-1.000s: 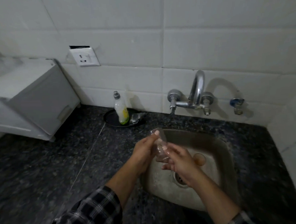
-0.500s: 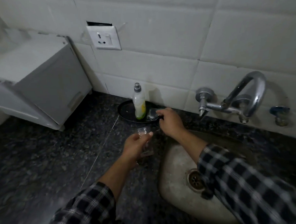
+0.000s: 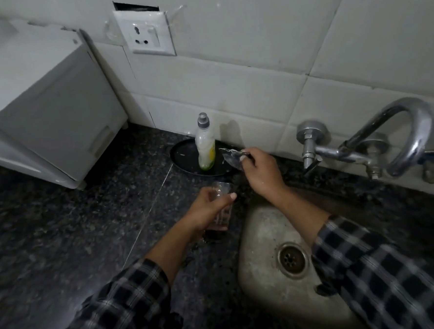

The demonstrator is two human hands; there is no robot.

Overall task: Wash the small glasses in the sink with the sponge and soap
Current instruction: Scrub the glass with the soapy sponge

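the person is at the step of fetching the scrubber: the left hand (image 3: 208,210) is wrapped around a small clear ribbed glass (image 3: 222,204), fingers and thumb curled round its side, holding it over the dark speckled stone bench (image 3: 63,237) just left of the worn steel sink (image 3: 261,238). the glass stands nearly upright, long axis vertical with a slight lean, its open mouth facing up and its base towards the bench; whether the base touches the stone cannot be told.

the right hand (image 3: 260,170) reaches across to the black round tray (image 3: 182,156) by the wall, fingers pinched shut on a thin, shiny, crumpled scrubbing pad (image 3: 230,157), which is lifted at the tray's right edge. it reads as the sponge of the task, though its material is hard to tell. the clear plastic soap bottle with a grey cap and yellow-green liquid (image 3: 205,144) stands upright on the tray, just beside the pad.

the curved chrome tap (image 3: 399,132) shows no water running. next, by judgement, the pad needs soap, then must go to the glass's mouth, with the left hand keeping a firm hold since wet glass slips.
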